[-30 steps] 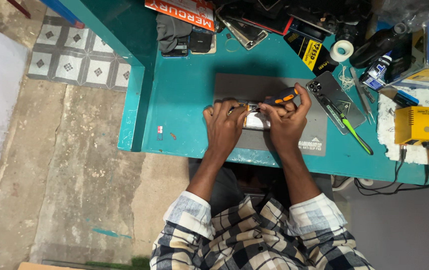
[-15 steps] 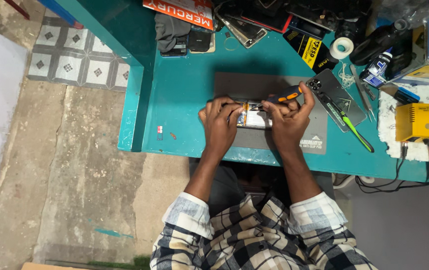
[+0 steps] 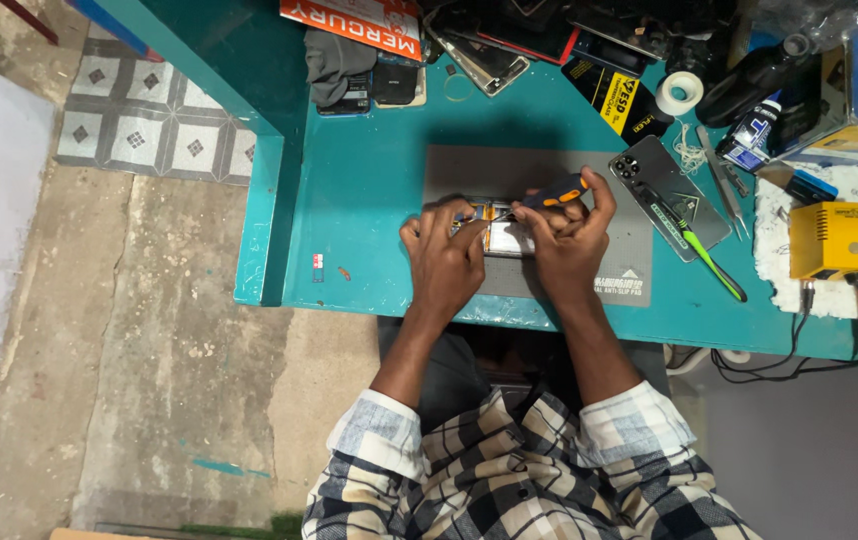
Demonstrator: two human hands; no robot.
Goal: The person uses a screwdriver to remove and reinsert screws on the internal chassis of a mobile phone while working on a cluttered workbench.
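Currently both hands meet over an opened phone (image 3: 502,237) lying on a grey mat (image 3: 629,270) on the teal table (image 3: 369,200). Left hand (image 3: 446,260) presses fingertips onto the phone's near-left end, steadying it. Right hand (image 3: 569,240) grips a black-and-orange screwdriver (image 3: 547,195), tip down on the phone just left of its thumb. Further right of that hand: phone back cover (image 3: 664,195), green pry tool (image 3: 704,255), yellow box unit (image 3: 834,240).
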